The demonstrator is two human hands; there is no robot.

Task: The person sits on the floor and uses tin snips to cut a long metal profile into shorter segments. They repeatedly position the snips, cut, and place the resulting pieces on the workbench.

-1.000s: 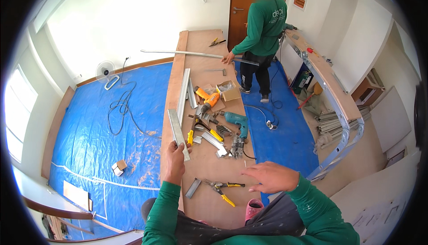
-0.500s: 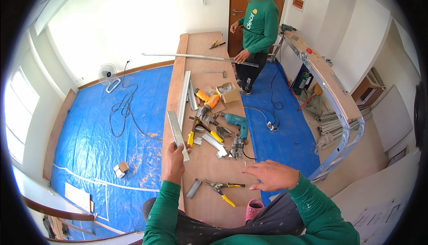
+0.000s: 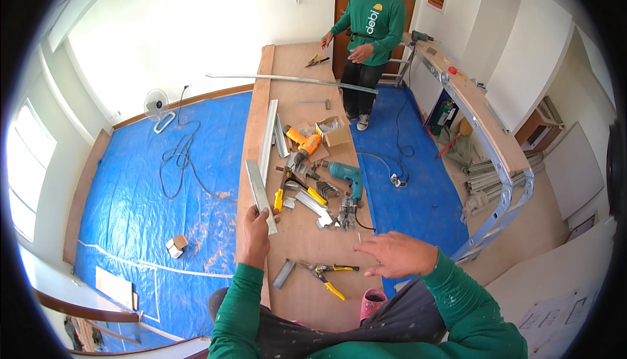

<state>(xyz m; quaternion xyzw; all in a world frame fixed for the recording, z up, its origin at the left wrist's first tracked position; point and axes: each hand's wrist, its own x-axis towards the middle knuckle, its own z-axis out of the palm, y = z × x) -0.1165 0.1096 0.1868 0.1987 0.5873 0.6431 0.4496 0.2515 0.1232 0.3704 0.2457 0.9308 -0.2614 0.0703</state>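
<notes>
My left hand (image 3: 257, 238) is closed around the lower end of a flat metal strip (image 3: 257, 189), which slants up and away over the plywood's left side. My right hand (image 3: 400, 254) hovers at the right edge, fingers stretched left and thumb apart. A thin pale stick (image 3: 358, 236) shows by its fingertips; whether they touch it cannot be told. Between my hands lie yellow-and-black snips (image 3: 324, 277) with their handles spread, and a short metal channel piece (image 3: 284, 273). Farther up are a teal drill (image 3: 346, 175), an orange drill (image 3: 304, 145) and a yellow-and-black hand tool (image 3: 283, 188).
The long plywood top (image 3: 297, 98) carries metal channels (image 3: 268, 140), an opened carton (image 3: 336, 132) and a long bar (image 3: 294, 81) overhanging both sides. A co-worker (image 3: 372, 26) stands at the far right. Cables (image 3: 179, 160) and a fan (image 3: 157, 102) are on blue sheeting (image 3: 144, 189).
The co-worker has let go of the long bar, turned to face this way and brought both hands up in front. My hands and the metal strip have hardly moved.
</notes>
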